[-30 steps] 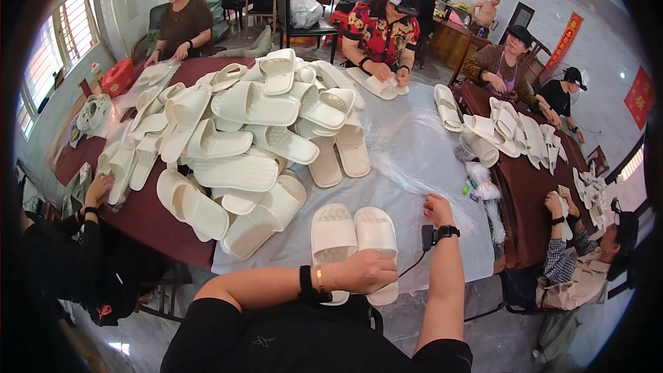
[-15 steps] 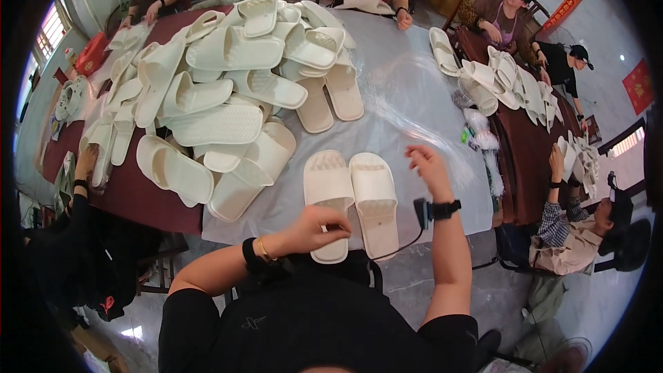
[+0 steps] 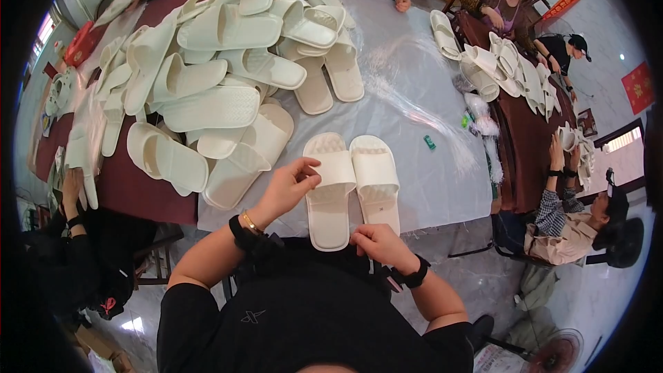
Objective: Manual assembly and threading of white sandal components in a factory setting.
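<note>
Two cream slide slippers lie side by side in front of me, toes pointing away: a left slipper (image 3: 329,211) and a right slipper (image 3: 375,179). My left hand (image 3: 286,188) is beside the left slipper's strap, its fingers loosely bent and apart, fingertips at the strap's outer edge. My right hand (image 3: 384,244) is closed at the heel of the right slipper and covers part of it. Thumb and forefinger come together close to the gap between the heels. Whatever lies between those fingers is hidden.
A tall heap of cream slippers (image 3: 214,86) covers the table's left half. Clear plastic sheeting (image 3: 407,62) spreads over the top, with a small green object (image 3: 429,142) on it. More slippers (image 3: 514,72) lie on the right-hand table. Several people work around me.
My left hand has moved forward from the left slipper's heel to its strap. My right hand has come back to the heels. A small green object now shows near where it was.
</note>
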Tool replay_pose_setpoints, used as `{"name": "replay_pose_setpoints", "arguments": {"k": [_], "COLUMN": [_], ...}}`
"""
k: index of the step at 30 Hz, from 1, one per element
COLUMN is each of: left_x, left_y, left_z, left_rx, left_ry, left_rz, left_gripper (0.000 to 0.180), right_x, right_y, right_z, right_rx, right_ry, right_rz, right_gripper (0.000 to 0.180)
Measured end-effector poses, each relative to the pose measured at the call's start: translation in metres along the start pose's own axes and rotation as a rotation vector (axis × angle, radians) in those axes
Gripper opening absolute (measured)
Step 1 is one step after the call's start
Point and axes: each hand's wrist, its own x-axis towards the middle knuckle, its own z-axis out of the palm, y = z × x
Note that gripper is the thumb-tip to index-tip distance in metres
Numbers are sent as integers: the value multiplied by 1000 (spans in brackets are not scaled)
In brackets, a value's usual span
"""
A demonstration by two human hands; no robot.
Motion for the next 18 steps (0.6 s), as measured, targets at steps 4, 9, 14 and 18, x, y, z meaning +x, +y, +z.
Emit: {"name": "replay_pose_setpoints", "arguments": {"k": [4, 9, 14, 18], "left_x": [5, 11, 30, 56], "left_y": [-10, -1, -4, -9], "left_z": [-15, -20, -13, -7], "left_rx": [74, 228, 479, 741], "left_ry": [81, 84, 172, 199], "left_rz": [12, -20, 99, 215], "left_gripper": [32, 32, 29, 31], "right_x": [-4, 3, 44, 80], "right_y": [11, 11, 8, 12], "right_z": [11, 12, 19, 26], "right_rx": [-47, -23, -185, -379], "right_ry": [75, 75, 270, 447], "right_rz": [75, 206, 9, -187], "right_gripper": [28, 29, 28, 27]}}
